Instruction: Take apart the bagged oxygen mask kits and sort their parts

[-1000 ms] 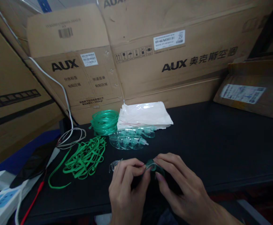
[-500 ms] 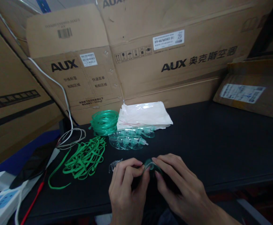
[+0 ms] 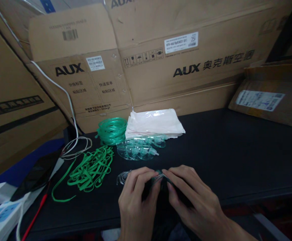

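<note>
Both of my hands meet over the near edge of a black table (image 3: 236, 150). My left hand (image 3: 136, 204) and my right hand (image 3: 191, 201) pinch a small clear green-tinted plastic mask piece (image 3: 159, 176) between their fingertips. A clear edge of it sticks out left of my left fingers. Beyond the hands lies a pile of clear green masks (image 3: 138, 149). Loose green elastic straps (image 3: 90, 169) lie to the left. A coil of green tubing (image 3: 111, 130) sits behind them.
A stack of white plastic bags (image 3: 154, 123) lies behind the masks. Large AUX cardboard boxes (image 3: 186, 57) wall the back of the table. White cables (image 3: 72, 144), a red lead (image 3: 35, 214) and a white power strip (image 3: 0, 219) lie at the left.
My fingers have closed in tighter over the mask piece, hiding most of its green part. The hands stay in the same place.
</note>
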`<state>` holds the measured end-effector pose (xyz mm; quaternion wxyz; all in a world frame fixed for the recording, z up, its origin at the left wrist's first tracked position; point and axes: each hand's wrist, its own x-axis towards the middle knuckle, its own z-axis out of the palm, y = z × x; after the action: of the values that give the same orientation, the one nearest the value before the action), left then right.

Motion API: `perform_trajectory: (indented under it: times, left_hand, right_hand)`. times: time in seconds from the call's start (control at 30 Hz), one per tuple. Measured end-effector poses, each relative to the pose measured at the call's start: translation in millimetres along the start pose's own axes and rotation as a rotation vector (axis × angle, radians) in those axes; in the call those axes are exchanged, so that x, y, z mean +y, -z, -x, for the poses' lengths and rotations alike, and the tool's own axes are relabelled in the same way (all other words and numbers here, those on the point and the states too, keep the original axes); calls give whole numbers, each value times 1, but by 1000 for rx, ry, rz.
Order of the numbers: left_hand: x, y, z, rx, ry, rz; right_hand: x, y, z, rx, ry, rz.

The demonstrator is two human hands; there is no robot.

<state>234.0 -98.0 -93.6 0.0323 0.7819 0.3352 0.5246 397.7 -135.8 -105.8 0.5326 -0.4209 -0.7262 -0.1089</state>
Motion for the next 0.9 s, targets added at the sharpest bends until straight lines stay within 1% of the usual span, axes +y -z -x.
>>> perform_trajectory:
  times: [0.13,0.23,0.4,0.5,0.57,0.73,0.83,0.9]
  left_hand:
    - [-1,-1,1,19,5,26]
    - [-1,-2,1,8,7,40]
    - [-2,0,1,4,-26,35]
    - [-3,1,2,-19,-46,16]
    - [-3,1,2,-10,-54,14]
    - [-3,1,4,-25,-65,13]
    - [-3,0,3,-6,-59,24]
    - [-3,-1,2,15,-39,49]
  right_hand:
    - [0,0,-1,-8,3,3]
    - [0,0,-1,-16,-1,9]
    - [-1,0,-1,-25,16,16]
    - [-1,0,-1,-16,11,8]
    - [-1,1,-2,-13,17,-1]
    - [-2,2,-3,-54,48,32]
    - [-1,3,-2,-59,61,22]
    - [-1,3,-1,-59,43,-12]
